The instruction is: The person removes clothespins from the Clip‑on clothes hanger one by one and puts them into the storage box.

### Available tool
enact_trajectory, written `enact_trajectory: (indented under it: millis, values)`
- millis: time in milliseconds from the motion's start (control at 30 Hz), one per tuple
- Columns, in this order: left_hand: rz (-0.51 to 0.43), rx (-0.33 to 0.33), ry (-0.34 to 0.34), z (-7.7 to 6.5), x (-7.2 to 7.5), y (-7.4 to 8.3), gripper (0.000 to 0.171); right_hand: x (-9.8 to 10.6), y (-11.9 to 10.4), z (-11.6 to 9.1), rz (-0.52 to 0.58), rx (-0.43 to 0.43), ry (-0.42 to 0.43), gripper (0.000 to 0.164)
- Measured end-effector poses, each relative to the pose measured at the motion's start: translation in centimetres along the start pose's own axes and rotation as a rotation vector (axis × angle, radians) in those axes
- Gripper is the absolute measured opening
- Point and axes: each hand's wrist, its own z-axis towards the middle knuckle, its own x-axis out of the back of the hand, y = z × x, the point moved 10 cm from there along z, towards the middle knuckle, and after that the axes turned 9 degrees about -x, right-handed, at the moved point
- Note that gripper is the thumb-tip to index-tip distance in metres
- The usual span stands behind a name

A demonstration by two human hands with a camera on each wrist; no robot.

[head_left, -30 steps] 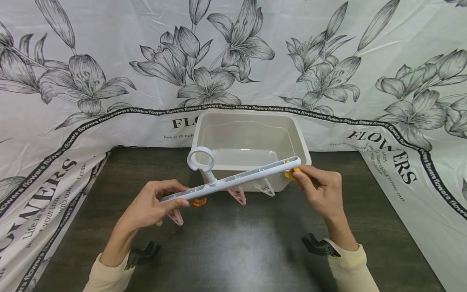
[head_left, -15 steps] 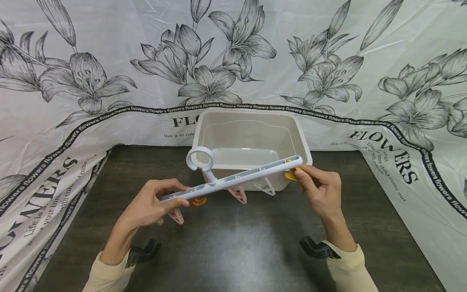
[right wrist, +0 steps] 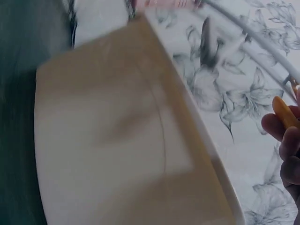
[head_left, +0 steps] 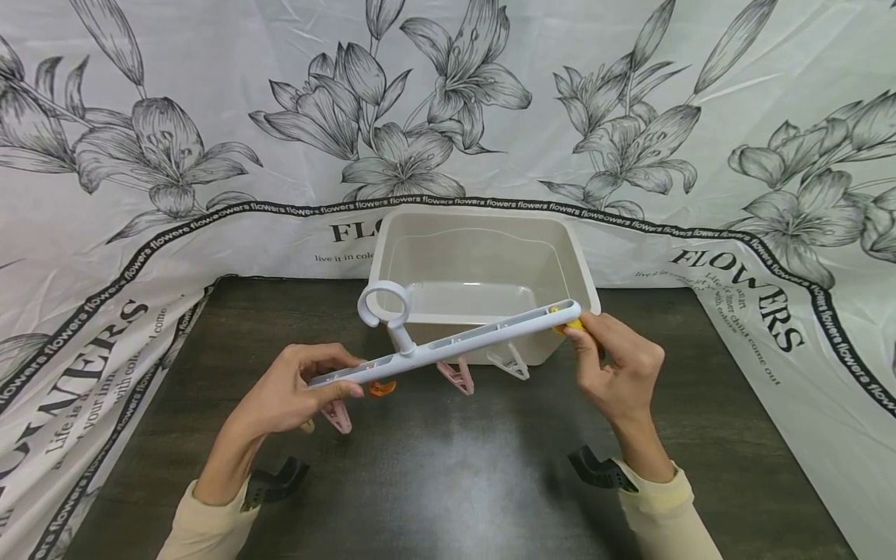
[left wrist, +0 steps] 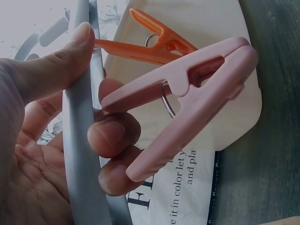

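A pale blue-grey plastic clip hanger (head_left: 462, 341) slants across the front of the bin, its ring hook (head_left: 385, 303) standing up. My left hand (head_left: 297, 389) grips the lower left end, thumb on top and fingers curled beneath. Beside those fingers dangles a pink clothespin (left wrist: 206, 93), with an orange clothespin (left wrist: 159, 49) behind it. Farther along the bar hang another pink clothespin (head_left: 458, 379) and a white clothespin (head_left: 516, 364). At the raised right end, my right hand (head_left: 623, 365) pinches a yellow clothespin (head_left: 570, 323), which its fingers partly cover.
Behind the hanger a beige plastic bin (head_left: 483, 249) stands on the dark wooden table (head_left: 462, 467). A white cloth printed with grey flowers (head_left: 434, 101) hangs behind and down both sides. Dark wrist mounts (head_left: 276, 484) project inward from both sleeves.
My right hand has turned slightly and its wrist has shifted left, so less of the yellow clothespin shows. The left hand and the hanger hold nearly still.
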Motion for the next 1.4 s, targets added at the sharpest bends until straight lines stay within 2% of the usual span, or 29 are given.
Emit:
enact_trajectory:
  millis: [100,267,333,433,633,733,800,867,967,1033,1233,1400]
  values:
    - [-0.019,0.010,-0.002,0.0,0.0,-0.1,0.023,-0.1,0.3,0.0,0.041,-0.045,-0.015,0.016]
    - [-0.022,0.018,0.001,0.0,0.1,-0.1,0.024,-0.7,1.2,0.1,0.161,-0.189,-0.093,0.021]
    - [-0.031,0.019,-0.003,0.0,0.0,-0.1,0.024,-0.8,1.3,0.1,0.173,-0.202,-0.108,0.021]
    - [-0.059,0.022,-0.013,0.0,-0.1,-0.2,0.023,-0.7,0.9,0.1,0.133,-0.146,-0.088,0.018]
    - [-0.077,0.018,-0.022,0.0,-0.2,-0.2,0.024,-0.1,-0.5,0.1,0.028,0.000,0.025,0.019]
    - [-0.077,-0.007,-0.029,0.0,-0.3,-0.1,0.023,0.1,-1.4,0.3,0.021,0.053,0.084,0.020]
    - [-0.082,-0.008,-0.032,0.0,-0.3,0.0,0.023,0.1,-1.6,0.5,0.027,0.060,0.080,0.019]
    - [-0.074,-0.003,-0.023,-0.1,-0.1,0.0,0.023,-0.1,-1.4,0.7,0.039,0.053,0.030,0.018]
    - [-0.052,0.017,0.004,-0.2,0.4,-0.1,0.023,-0.8,-0.2,0.8,0.029,0.000,-0.107,0.020]
    - [-0.032,-0.003,0.015,-0.1,0.7,0.1,0.021,-1.1,0.6,0.8,0.028,-0.032,-0.178,0.022]
    - [-0.016,-0.074,0.019,0.3,0.7,0.5,0.021,-1.3,1.7,0.7,0.039,-0.120,-0.279,0.032]
    - [-0.021,-0.085,0.033,0.2,0.8,0.5,0.021,-1.8,2.7,0.2,0.079,-0.275,-0.402,0.029]
